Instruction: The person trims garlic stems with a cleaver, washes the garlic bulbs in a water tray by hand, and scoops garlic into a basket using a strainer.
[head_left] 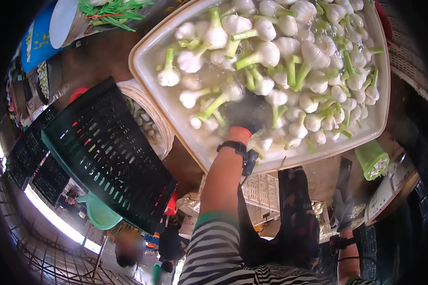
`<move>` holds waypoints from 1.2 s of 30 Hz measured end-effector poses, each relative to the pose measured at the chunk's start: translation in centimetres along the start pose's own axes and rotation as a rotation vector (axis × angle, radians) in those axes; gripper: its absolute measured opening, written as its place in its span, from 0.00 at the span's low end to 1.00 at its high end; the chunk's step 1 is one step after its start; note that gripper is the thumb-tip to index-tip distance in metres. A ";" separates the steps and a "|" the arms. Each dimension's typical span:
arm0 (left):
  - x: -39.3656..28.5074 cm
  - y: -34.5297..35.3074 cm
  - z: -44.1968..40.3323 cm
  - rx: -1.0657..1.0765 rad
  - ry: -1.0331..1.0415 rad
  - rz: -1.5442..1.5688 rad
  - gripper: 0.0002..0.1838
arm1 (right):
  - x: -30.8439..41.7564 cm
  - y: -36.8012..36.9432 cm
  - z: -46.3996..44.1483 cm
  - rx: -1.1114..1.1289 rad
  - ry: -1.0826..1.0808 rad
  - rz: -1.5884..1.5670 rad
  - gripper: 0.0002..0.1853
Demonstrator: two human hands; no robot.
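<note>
A large white tub (pixel 176 128) holds water and several garlic bulbs (pixel 266 54) with short green stems. My left hand (pixel 245 111), in a dark glove, is dipped in the water near the tub's lower edge among the bulbs. Its fingers are hidden by the murky water, so its grip is unclear. Low on the right, outside the tub, my right hand (pixel 342 209) wears a grey glove. It is dim and blurred, close to some pale bulbs, and its fingers cannot be made out.
A dark green slotted crate (pixel 109 152) stands left of the tub, beside a round woven basket (pixel 150 109) of bulbs. A light green container (pixel 372 159) sits below the tub's right corner. Green stems (pixel 114 12) lie at upper left. Other people (pixel 171 242) are in the background.
</note>
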State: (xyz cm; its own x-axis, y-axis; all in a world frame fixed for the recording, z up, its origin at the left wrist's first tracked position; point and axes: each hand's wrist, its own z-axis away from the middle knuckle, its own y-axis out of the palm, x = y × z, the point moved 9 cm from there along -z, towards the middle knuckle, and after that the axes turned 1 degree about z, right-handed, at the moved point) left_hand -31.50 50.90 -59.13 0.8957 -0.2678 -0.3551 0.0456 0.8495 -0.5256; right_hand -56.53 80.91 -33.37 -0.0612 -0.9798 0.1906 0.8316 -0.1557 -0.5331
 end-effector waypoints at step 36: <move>-16.5 1.2 -11.8 0.481 0.224 -0.555 0.27 | -12.3 -1.3 -1.7 -0.070 0.228 -0.450 0.10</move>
State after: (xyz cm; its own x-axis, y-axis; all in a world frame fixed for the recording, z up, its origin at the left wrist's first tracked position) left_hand -51.43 50.91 -63.05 0.5769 -0.7548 -0.3123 0.6957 0.6544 -0.2965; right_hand -57.79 92.92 -36.43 -0.5305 -0.8149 0.2334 0.6567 -0.5692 -0.4948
